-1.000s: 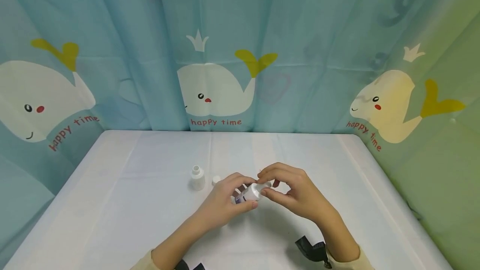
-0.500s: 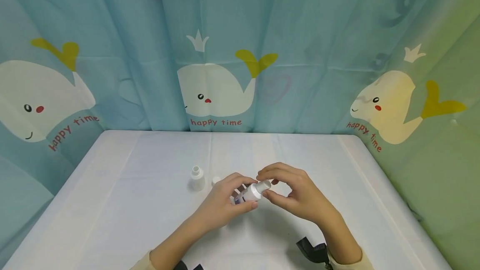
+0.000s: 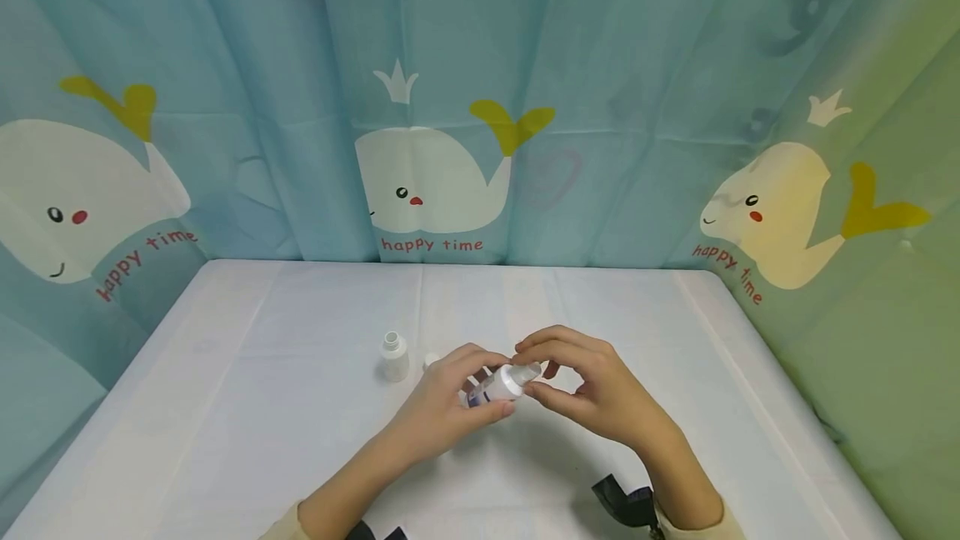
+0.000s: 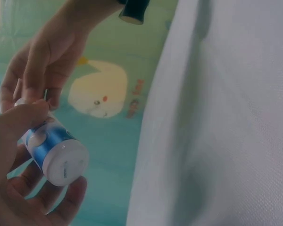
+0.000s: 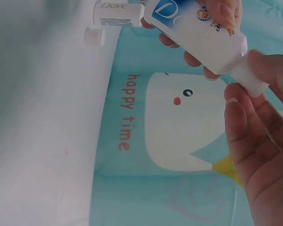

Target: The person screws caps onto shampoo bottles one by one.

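My left hand (image 3: 453, 394) grips a small white lotion bottle (image 3: 495, 388) above the table, its top tilted up to the right. The bottle (image 5: 198, 33) bears a blue patch and "Dove" lettering in the right wrist view. Its white base faces the left wrist camera, with the left thumb and fingers (image 4: 68, 200) around the body. At the top, the thumb and fingers of my right hand (image 3: 592, 382) pinch the white cap (image 5: 250, 77), which sits on the bottle's neck.
A second small white bottle (image 3: 393, 357) stands uncapped on the white table (image 3: 300, 407), left of the hands. Beside it lies a loose white cap (image 3: 431, 360), partly hidden behind the left hand. A whale-print curtain (image 3: 600, 107) hangs along the table's back edge.
The right fingers shift slightly around the cap, showing more of it half a second ago and covering part of it again now. The left hand and the bottle stay nearly in place.
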Available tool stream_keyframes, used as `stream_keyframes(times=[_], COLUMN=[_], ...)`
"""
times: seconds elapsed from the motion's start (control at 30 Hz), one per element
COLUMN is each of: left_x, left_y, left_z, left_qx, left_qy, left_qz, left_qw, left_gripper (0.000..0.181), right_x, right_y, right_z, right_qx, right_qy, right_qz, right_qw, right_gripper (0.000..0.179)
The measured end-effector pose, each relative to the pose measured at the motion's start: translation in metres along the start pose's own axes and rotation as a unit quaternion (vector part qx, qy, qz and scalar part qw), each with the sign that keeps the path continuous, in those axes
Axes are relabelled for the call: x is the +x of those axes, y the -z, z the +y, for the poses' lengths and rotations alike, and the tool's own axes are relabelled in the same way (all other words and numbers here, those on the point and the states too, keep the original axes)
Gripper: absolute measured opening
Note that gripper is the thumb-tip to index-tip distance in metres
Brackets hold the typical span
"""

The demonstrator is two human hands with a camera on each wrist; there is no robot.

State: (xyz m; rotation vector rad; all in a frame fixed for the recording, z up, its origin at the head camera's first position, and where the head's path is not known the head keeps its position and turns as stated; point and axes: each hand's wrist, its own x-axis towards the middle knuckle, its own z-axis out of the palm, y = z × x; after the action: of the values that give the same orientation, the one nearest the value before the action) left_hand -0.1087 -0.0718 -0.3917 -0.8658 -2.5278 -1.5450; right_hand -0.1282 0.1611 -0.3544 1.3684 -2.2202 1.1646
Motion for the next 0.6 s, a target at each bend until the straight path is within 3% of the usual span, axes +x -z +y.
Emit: stream_keyframes(times=[0.6], left_x=[-0.0001], left_y=[-0.0026], left_z=[-0.0001], left_qx=[0.006], left_qy=[0.0], left_qz=[0.002], left_qw=[1.0], left_gripper=[0.04], right_x=[0.002], right_y=[-0.0027], right_z=[-0.0002], right_qx=[-0.006], right_qy=[0.005], right_qz=[0.01], right_qw=[0.9999], right_gripper=[0.034])
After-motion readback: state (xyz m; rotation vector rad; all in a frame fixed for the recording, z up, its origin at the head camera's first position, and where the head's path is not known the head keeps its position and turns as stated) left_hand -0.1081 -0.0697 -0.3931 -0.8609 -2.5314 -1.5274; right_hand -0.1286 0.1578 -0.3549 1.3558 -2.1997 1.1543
